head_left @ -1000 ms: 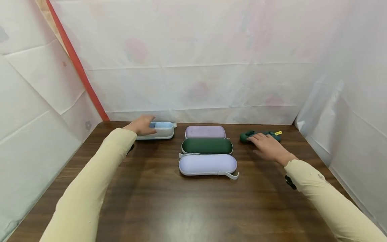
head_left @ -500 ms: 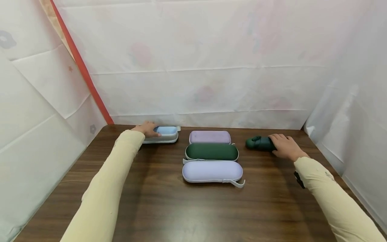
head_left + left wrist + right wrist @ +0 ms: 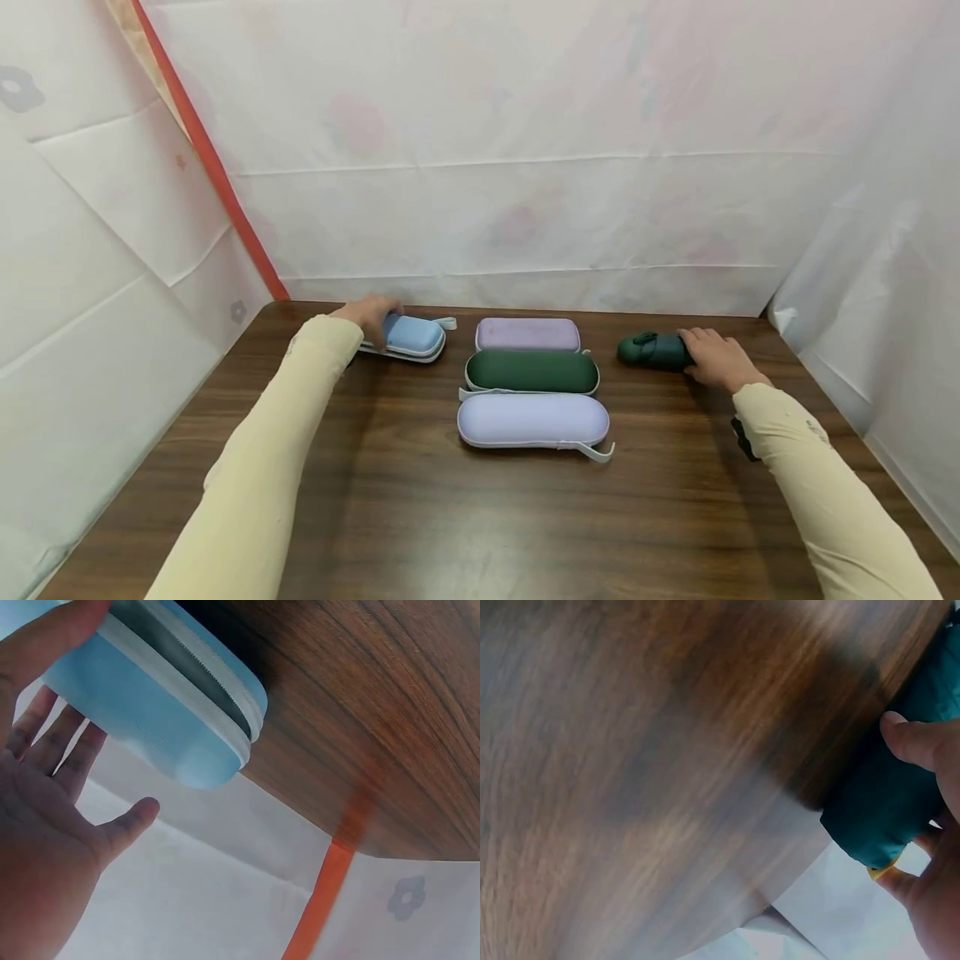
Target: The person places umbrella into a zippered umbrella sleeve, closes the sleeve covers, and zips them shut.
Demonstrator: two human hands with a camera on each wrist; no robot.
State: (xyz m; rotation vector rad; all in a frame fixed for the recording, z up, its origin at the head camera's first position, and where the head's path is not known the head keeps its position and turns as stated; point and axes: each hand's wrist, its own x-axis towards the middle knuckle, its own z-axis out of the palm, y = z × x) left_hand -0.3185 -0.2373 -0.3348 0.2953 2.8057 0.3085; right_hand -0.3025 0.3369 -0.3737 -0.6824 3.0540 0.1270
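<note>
At the back left, my left hand (image 3: 369, 317) grips the left part of a light blue zip case (image 3: 415, 333), thumb on the near side. In the left wrist view a dark gap runs between the zipper edges of this case (image 3: 150, 712), with several fingers behind it and one sticking out free. On the right, my right hand (image 3: 718, 358) holds the right end of a folded dark green umbrella (image 3: 654, 352) lying on the table. The right wrist view has the thumb across the umbrella (image 3: 885, 802) and a finger by its yellow tag (image 3: 883, 868).
Between the hands, three zip cases lie in a column: a mauve one (image 3: 528, 334) at the back, a dark green one (image 3: 532, 372), and a lavender one (image 3: 533, 419) in front with a wrist strap. White sheeting (image 3: 517, 225) hangs behind the brown table (image 3: 480, 517).
My left hand has closed on the light blue case, whose right end now angles toward the front. My right hand has moved right along the umbrella to its end, covering the yellow tag.
</note>
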